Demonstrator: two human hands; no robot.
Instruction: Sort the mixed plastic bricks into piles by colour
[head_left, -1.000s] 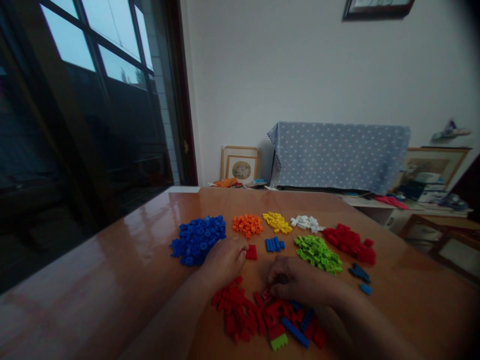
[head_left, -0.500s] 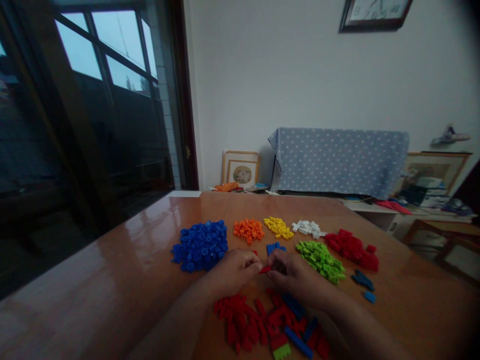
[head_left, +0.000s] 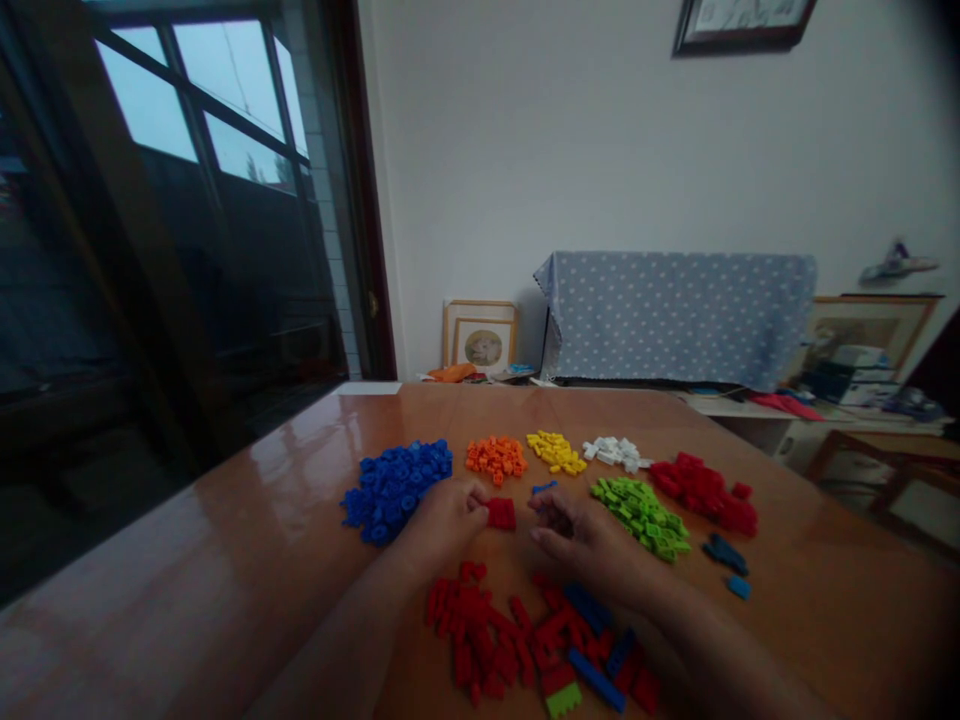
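Note:
My left hand point(head_left: 448, 520) is beside the blue brick pile, its fingertips pinched at the left edge of a flat red piece point(head_left: 501, 513). To the right, my right hand point(head_left: 574, 530) has its fingers apart and curved, with nothing visible between them. A small blue piece point(head_left: 544, 488) shows just behind it, partly covered by the fingers. Below both hands lies a loose heap of red bricks point(head_left: 480, 640), mixed on its right with long blue bricks point(head_left: 596, 680) and one lime green piece point(head_left: 562, 700).
Behind the hands are piles of blue point(head_left: 397, 490), orange point(head_left: 496, 458), yellow point(head_left: 555, 452) and white bricks point(head_left: 615, 453). Lime green point(head_left: 640, 517) and red piles point(head_left: 705, 492) lie right, with dark blue pieces point(head_left: 725, 553) nearby on the brown table point(head_left: 247, 560).
My hands have moved apart. My right hand has opened away from the red piece that was between them. The flat red piece now shows beside my left fingertips.

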